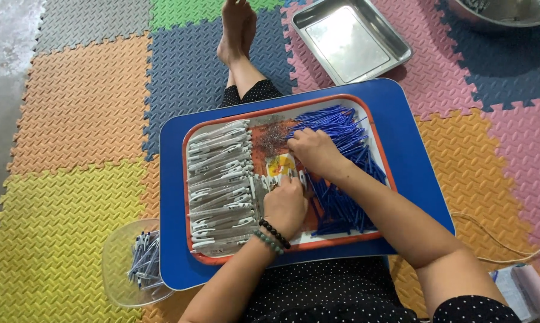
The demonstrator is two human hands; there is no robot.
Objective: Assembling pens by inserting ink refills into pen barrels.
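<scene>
We count one orange-rimmed tray [193, 143] resting on one blue lap table [413, 161]. One heap of blue pen refills [341, 128], too many to count, fills the tray's right side; white pen barrels [219, 179] lie stacked along its left edge. Our left hand [285, 206], curled, pinches a barrel at the tray's middle; our right hand [314, 149] closes on refills. One steel tray [401, 45] lies beyond the table's far edge, one clear tub [117, 263] off its near-left corner.
</scene>
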